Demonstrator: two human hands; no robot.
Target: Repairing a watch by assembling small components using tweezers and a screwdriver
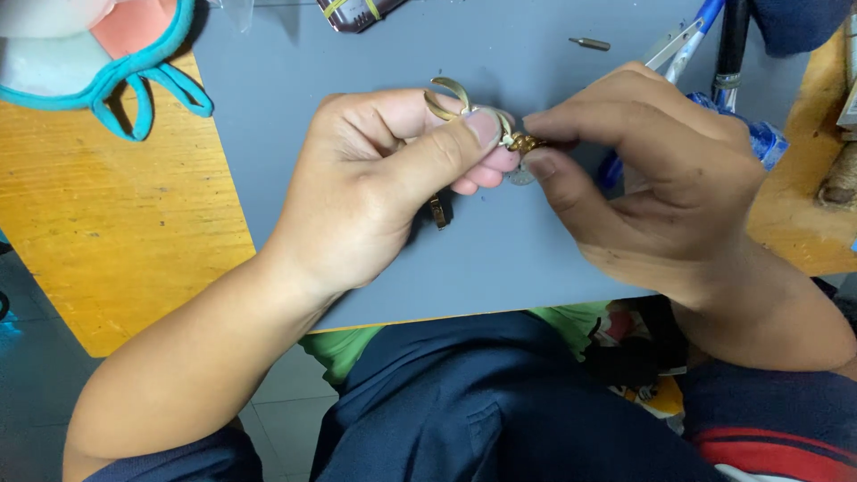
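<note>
The left hand (379, 183) grips a brass clasp (451, 96) between thumb and fingers, its curved prongs sticking up above the thumb. The right hand (661, 183) pinches a small brass nut (525, 143) at the clasp's end, touching the left thumb tip. Both hover over a grey mat (500, 259) on the table (116, 223). A pen (692, 40) lies beyond the right hand.

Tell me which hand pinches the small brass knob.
The right hand, thumb and forefinger on the brass knob; the left hand grips the curved metal piece instead.
</note>
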